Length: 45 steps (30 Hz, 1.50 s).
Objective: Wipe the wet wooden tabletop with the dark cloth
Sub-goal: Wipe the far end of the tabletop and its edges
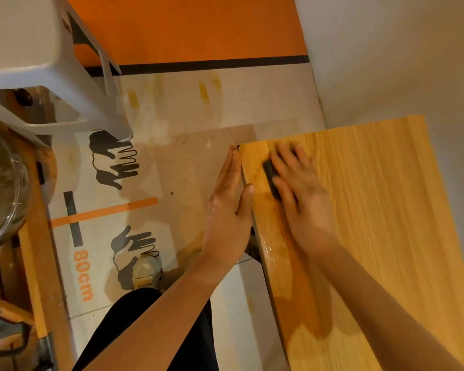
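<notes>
On tabletop (373, 210): right hand (300, 194) fingers flat, pressing dark cloth (271, 178).

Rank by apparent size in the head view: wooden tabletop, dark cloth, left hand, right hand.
1. wooden tabletop, far the largest.
2. left hand and right hand: look alike, not ranked.
3. dark cloth, smallest as seen, mostly hidden under the right hand.

Floor (225, 103): pale tiles, black strip, orange band beyond | floor sign (110, 210): dark hand shapes, orange line, "80cm" | wall (399, 62): plain off-white, right | stool (24, 49): grey plastic, upper left | light: warm, indoor
</notes>
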{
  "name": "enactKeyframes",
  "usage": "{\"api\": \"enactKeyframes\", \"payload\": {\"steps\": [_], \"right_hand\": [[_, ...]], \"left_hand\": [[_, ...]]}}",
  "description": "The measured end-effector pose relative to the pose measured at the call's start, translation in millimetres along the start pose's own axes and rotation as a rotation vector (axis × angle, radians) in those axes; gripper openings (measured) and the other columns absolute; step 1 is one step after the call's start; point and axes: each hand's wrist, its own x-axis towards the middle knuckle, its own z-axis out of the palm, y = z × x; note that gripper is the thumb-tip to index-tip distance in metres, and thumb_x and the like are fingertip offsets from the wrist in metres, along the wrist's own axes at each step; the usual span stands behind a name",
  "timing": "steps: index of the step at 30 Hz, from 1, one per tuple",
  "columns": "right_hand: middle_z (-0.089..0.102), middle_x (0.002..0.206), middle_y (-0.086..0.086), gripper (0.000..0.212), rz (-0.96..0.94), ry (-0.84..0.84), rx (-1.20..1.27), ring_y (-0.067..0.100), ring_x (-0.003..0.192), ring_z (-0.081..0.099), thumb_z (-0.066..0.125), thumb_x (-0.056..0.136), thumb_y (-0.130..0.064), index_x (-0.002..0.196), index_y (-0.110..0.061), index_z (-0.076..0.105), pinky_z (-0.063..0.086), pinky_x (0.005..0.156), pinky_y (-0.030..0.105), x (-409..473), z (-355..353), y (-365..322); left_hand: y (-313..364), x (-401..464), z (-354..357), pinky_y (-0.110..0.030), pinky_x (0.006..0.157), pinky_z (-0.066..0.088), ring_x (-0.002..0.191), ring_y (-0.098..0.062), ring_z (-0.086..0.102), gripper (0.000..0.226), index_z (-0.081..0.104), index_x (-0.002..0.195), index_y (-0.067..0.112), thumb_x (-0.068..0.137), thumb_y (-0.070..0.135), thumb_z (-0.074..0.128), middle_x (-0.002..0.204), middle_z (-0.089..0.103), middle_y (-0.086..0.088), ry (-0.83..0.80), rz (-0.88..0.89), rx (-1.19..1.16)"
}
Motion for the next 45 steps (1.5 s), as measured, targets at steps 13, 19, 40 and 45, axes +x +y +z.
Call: {"api": "enactKeyframes", "payload": {"steps": [13,19,40,45], "right_hand": [[0.034,0.154,0.003,0.04,0.149,0.135,0.044,0.018,0.149,0.015,0.044,0.102,-0.013,0.141,-0.01,0.044,0.018,0.12,0.051,9.6,13.4,-17.6],[0.033,0.154,0.007,0.041,-0.022,-0.011,-0.057,0.02,0.149,0.014,0.045,0.102,-0.011,0.142,-0.007,0.042,0.016,0.122,0.045,17.7,31.6,-39.6],[0.029,0.155,0.012,0.045,0.217,0.267,-0.386,0.028,0.147,0.019,0.041,0.101,-0.005,0.146,-0.004,0.035,0.012,0.123,0.042,20.9,74.6,-69.4],[0.023,0.158,0.01,0.056,0.169,0.249,-0.509,0.026,0.148,0.015,0.048,0.097,0.003,0.148,-0.005,0.028,0.016,0.122,0.046,-51.7,74.8,-64.5]], "left_hand": [[0.9,6.8,-25.9,-0.01,0.118,0.022,0.145,0.01,0.027,0.054,0.032,0.157,0.016,0.105,0.005,0.045,0.16,0.033,0.014,-0.135,-0.104,-0.222],[0.0,7.3,-40.2,0.001,0.102,0.031,0.124,0.025,0.043,0.047,0.041,0.153,0.013,0.107,0.006,0.036,0.153,0.045,0.012,-0.185,-0.225,-0.384],[9.2,39.0,-50.9,-0.014,0.114,0.033,0.141,-0.002,0.044,0.043,0.048,0.149,0.015,0.111,0.021,0.03,0.153,0.05,0.003,-0.249,-0.241,-0.378],[14.3,30.6,-47.9,-0.001,0.107,0.025,0.14,0.007,0.033,0.044,0.039,0.154,0.017,0.112,0.023,0.027,0.16,0.039,0.005,-0.256,-0.203,-0.284]]}}
